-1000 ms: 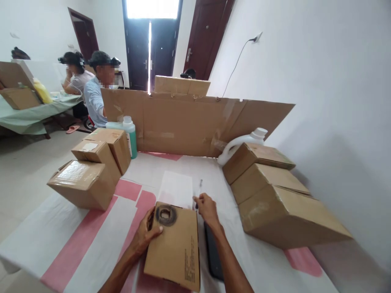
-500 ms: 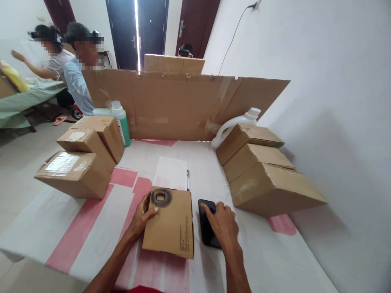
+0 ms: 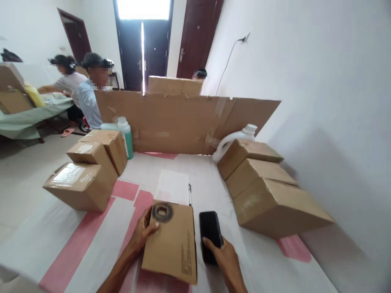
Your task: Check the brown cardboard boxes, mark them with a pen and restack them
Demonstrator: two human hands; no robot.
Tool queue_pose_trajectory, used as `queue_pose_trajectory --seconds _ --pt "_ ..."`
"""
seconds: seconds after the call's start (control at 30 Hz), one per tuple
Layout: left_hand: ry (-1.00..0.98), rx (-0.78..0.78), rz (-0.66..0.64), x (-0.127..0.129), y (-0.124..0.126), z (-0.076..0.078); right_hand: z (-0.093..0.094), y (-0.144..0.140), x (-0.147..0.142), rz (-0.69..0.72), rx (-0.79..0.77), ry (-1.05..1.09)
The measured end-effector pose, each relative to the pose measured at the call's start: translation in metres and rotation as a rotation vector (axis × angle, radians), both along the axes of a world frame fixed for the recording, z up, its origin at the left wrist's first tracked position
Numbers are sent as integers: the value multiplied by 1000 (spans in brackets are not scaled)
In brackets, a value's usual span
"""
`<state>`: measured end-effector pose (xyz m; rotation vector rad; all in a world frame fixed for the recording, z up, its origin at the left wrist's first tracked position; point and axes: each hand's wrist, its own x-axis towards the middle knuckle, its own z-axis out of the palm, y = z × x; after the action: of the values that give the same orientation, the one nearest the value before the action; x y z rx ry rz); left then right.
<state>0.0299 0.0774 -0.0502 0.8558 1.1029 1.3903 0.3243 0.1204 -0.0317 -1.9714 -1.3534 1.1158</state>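
My left hand (image 3: 143,235) rests on the left edge of a flat cardboard box (image 3: 172,244) near the table's front, its thumb beside a dark ring of tape (image 3: 162,212) on the box top. My right hand (image 3: 224,261) grips the near end of a black phone (image 3: 210,230) lying just right of the box. A white sheet of paper (image 3: 173,186) and a pen (image 3: 190,189) lie beyond the box.
Three brown boxes (image 3: 88,171) sit at the left, three more (image 3: 265,191) at the right. A cardboard screen (image 3: 183,122) stands across the back with a green bottle (image 3: 127,136) and a white jug (image 3: 235,140). Other people sit beyond it at the left.
My right hand left the pen, moved right and back to the phone, and now holds its near end. My left hand stayed on the box.
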Motion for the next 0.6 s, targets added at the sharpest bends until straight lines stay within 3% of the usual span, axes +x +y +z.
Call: queue_pose_trajectory --seconds 0.1,0.17,0.3,0.37,0.47,0.6 --pt "8 10 7 0 2 -5 7 -15 7 -169 20 447" --pt "11 16 17 3 6 -7 24 -26 5 -222 -12 760" --pt "15 8 38 14 19 -7 68 -35 -24 -186 -65 1130" --pt "15 17 21 20 26 -5 78 -30 -48 -138 -136 1286" --pt "33 57 -18 24 33 0 76 -20 -83 -58 -239 1472" --pt "51 62 24 23 33 1 61 -16 -113 -7 -315 1552"
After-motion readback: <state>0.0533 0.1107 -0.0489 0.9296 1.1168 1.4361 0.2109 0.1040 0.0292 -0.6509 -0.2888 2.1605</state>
